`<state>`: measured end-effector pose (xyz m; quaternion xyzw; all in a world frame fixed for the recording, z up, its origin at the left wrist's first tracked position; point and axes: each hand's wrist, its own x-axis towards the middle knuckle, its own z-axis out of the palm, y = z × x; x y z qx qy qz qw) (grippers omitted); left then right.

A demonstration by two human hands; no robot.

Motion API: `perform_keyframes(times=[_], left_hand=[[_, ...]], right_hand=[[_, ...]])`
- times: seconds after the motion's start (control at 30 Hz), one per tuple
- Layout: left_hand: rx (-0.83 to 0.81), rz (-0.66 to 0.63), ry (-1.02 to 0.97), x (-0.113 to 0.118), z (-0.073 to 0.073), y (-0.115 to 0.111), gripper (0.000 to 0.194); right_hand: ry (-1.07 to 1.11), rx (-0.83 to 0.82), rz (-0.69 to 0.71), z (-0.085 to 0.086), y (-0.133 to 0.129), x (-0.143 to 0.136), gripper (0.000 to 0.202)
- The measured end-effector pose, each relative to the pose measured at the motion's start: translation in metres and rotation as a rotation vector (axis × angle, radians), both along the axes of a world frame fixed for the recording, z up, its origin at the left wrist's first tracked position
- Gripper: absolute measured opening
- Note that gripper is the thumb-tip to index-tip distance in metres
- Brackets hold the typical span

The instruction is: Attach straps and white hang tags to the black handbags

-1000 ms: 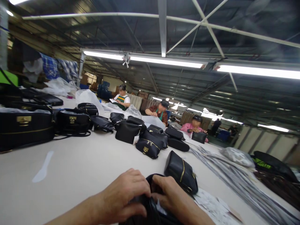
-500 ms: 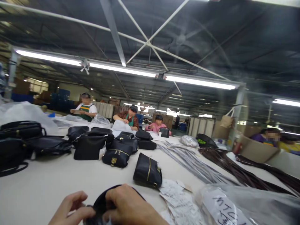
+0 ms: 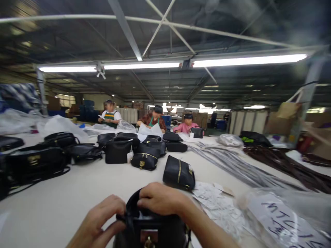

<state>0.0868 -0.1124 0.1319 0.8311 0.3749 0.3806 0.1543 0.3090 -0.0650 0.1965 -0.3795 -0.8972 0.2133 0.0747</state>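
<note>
A black bag (image 3: 165, 229) with a gold clasp on its front stands upright at the bottom centre, its top loop raised. My left hand (image 3: 107, 215) pinches the bag's upper left edge between thumb and fingers. Over the top, my right hand (image 3: 160, 199) has its fingers curled round the black loop, with the fingertips partly hidden inside it. Just beyond the hands lies a black pouch (image 3: 179, 172) with a gold zip.
Several black bags (image 3: 119, 151) spread across the white table (image 3: 85, 193). White paper tags (image 3: 217, 203), a marked plastic bag (image 3: 279, 213), grey straps (image 3: 227, 162) and dark brown straps (image 3: 274, 160) lie right. Three people work across the table.
The view has turned left and dipped slightly. The bag has come up into view, showing its clasp, with both hands still on it. My right hand has moved onto the loop.
</note>
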Motion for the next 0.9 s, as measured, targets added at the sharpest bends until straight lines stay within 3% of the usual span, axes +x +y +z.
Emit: perform_keyframes(times=[0.17, 0.33, 0.47, 0.6, 0.77, 0.9], left_hand=[[-0.104, 0.021, -0.021, 0.006, 0.009, -0.006, 0.013], [-0.294, 0.076, -0.099, 0.016, 0.012, -0.008, 0.016], [-0.327, 0.136, -0.201, 0.021, 0.009, -0.006, 0.019], [-0.296, 0.120, -0.280, 0.021, 0.004, -0.002, 0.023], [-0.393, -0.008, -0.300, 0.018, 0.001, 0.010, 0.022], [-0.456, -0.027, -0.351, 0.020, 0.002, 0.014, 0.023]], right_hand=[[-0.041, -0.192, 0.059, 0.019, -0.008, 0.018, 0.051], [-0.041, -0.113, 0.149, 0.016, -0.016, 0.027, 0.052], [-0.050, -0.049, 0.135, 0.016, -0.020, 0.028, 0.044], [-0.068, -0.119, 0.227, 0.024, -0.019, 0.030, 0.027], [-0.110, -0.181, 0.254, 0.024, -0.013, 0.032, 0.018], [0.040, -0.097, 0.211, 0.014, -0.016, 0.036, 0.027]])
